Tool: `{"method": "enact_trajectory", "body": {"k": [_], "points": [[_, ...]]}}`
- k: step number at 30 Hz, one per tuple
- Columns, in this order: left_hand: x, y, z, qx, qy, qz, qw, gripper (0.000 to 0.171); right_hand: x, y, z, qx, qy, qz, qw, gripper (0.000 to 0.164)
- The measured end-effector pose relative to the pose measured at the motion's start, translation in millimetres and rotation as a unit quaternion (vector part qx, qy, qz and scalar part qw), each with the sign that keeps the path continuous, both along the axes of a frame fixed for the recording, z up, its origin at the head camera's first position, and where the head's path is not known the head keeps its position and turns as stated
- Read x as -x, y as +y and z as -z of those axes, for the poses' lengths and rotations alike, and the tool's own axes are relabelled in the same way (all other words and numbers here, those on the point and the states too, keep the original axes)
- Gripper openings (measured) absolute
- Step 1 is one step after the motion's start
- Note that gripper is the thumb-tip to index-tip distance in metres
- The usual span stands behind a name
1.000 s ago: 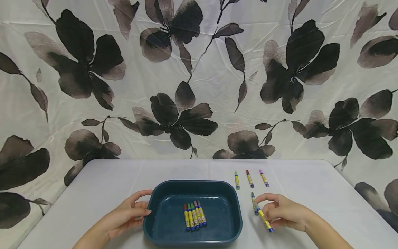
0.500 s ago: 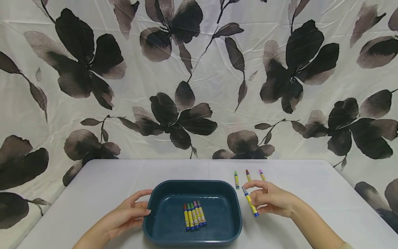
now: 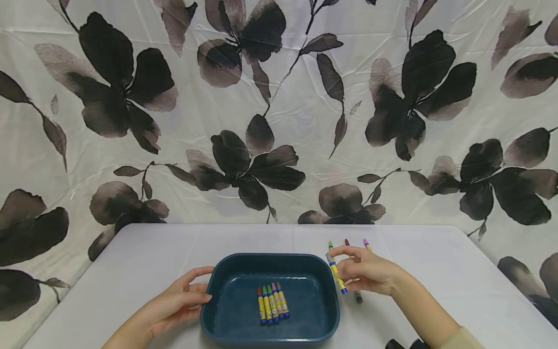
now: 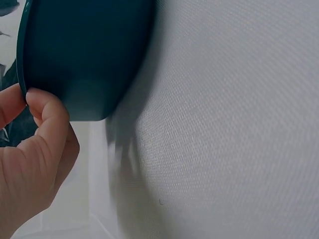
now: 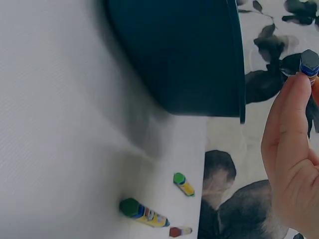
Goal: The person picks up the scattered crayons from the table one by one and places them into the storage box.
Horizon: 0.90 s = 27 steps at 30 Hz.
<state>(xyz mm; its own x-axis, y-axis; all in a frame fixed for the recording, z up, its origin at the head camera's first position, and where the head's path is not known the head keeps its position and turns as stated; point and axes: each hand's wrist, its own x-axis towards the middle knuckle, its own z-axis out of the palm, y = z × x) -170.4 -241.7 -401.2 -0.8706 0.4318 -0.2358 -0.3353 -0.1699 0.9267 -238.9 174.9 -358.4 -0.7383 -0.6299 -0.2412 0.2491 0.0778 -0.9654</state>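
Note:
In the head view my left hand (image 3: 178, 300) grips the left rim of a dark teal rectangular tub (image 3: 231, 310). The left wrist view has thumb and fingers pinching that rim (image 4: 21, 55). My right hand (image 3: 370, 271) pinches a grey crayon (image 3: 337, 277) with a yellow wrapper, held tilted beside the tub's right rim; its grey end (image 5: 309, 59) shows in the right wrist view. Several crayons (image 3: 273, 305) lie side by side inside the tub. A dark green crayon (image 5: 144, 213) lies on the table, mostly hidden under the right hand in the head view.
Behind the right hand, a light green crayon (image 3: 330, 244), a red crayon (image 3: 347, 241) and a pink crayon (image 3: 366, 242) lie on the white table (image 3: 174, 247), partly covered. A floral cloth (image 3: 279, 97) hangs behind. Something black (image 3: 407, 344) sits at the right forearm.
My right hand has carried the grey crayon up from beside the dark green one and leftward to the tub's right rim. The left hand and the tub have stayed put.

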Motion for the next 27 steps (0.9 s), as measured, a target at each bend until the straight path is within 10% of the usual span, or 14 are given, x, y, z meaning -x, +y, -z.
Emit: {"method": "enact_trajectory", "body": {"k": [27], "points": [[-0.9,0,-2.5,-0.014,-0.013,0.004,0.9998,0.063,8.9,-44,3.1,-0.021,0.001,0.001,1.0,0.047]]}}
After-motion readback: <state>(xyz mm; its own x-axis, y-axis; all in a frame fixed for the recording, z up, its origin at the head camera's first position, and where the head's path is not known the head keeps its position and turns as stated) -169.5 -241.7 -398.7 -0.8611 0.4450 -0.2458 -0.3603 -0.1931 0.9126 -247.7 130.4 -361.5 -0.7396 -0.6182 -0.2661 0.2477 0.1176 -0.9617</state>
